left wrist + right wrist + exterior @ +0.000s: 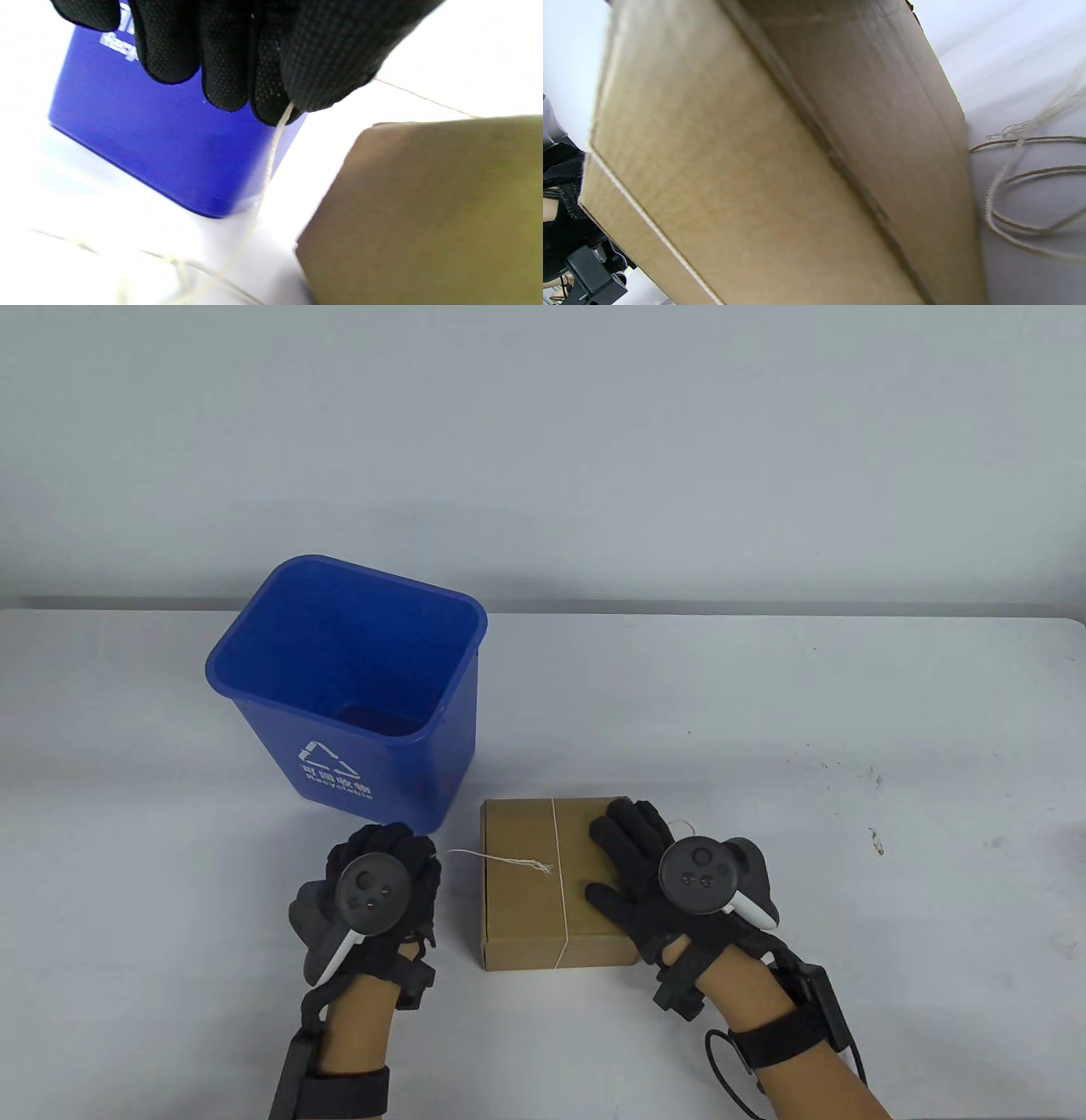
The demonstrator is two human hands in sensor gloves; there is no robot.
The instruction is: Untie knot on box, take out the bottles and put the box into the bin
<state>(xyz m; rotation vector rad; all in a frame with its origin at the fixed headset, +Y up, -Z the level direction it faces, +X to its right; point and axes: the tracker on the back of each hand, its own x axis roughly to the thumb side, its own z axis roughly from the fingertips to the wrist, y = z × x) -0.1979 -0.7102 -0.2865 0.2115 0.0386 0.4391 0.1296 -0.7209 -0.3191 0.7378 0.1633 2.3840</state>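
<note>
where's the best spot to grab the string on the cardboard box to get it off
Judging by its pose, pinch the thin white string at the frayed knot on the brown cardboard box lid, coming from above: the lid faces up and the knot's loose ends stand clear there.

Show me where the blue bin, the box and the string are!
blue bin (339, 768): table view, front wall by the white logo.
box (517, 899): table view, bare lid.
string (556, 831): table view, strand across the lid.

Even, diffuse light makes the table view bright and sharp, with faint, soft shadows on the tabletop (764, 712). Both wrist views are blurred at close range: the box (755, 169) looks soft, the white surface overexposed, and the bin (169, 144) smeared.
</note>
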